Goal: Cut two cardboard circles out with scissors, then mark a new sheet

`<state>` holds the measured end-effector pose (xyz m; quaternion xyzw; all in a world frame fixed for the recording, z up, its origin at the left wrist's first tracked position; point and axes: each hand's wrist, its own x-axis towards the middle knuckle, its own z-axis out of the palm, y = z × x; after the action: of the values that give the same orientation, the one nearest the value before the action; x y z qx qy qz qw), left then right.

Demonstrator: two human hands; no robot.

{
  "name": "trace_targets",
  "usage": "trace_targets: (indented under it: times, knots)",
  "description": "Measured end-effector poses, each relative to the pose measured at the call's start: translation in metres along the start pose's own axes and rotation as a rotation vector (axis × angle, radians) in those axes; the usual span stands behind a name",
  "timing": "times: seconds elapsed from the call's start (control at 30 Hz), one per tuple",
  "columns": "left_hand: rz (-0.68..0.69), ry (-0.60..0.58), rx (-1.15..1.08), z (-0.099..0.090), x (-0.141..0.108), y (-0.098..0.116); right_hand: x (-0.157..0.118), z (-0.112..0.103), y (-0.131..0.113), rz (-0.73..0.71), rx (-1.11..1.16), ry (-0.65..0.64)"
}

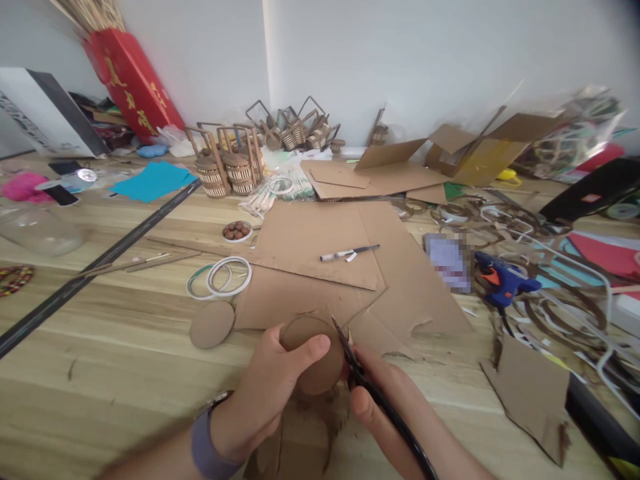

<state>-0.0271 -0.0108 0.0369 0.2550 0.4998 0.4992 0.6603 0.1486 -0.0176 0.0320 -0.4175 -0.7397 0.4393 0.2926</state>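
Observation:
In the head view my left hand (280, 373) grips a round cardboard disc (320, 370), its thumb pressed on the top face. My right hand (387, 393) is closed around a pair of black-handled scissors (373, 387). The scissors' blades lie along the disc's right edge, pointing away from me. A second cardboard disc (213, 325) lies flat on the table to the left, beside two white rings (229, 276). Larger cardboard sheets (320, 233) spread beyond my hands, with a pen (350, 253) on top. Below the hands, cardboard scraps (303, 440) are partly hidden.
A blue glue gun (505, 279) and tangled strips lie at the right, near a cardboard offcut (533, 390). Small bamboo baskets (227, 167) stand at the back. A bowl of brown beads (237, 231) and blue sheets (153, 180) are on the left.

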Motion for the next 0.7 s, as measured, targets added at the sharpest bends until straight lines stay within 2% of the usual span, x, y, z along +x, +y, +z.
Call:
trace_targets:
  times: [0.7]
  knots:
    - [-0.033, 0.067, 0.043, 0.0005, -0.0064, 0.0012, -0.0027, 0.0011, -0.0068, 0.021, 0.014, -0.007]
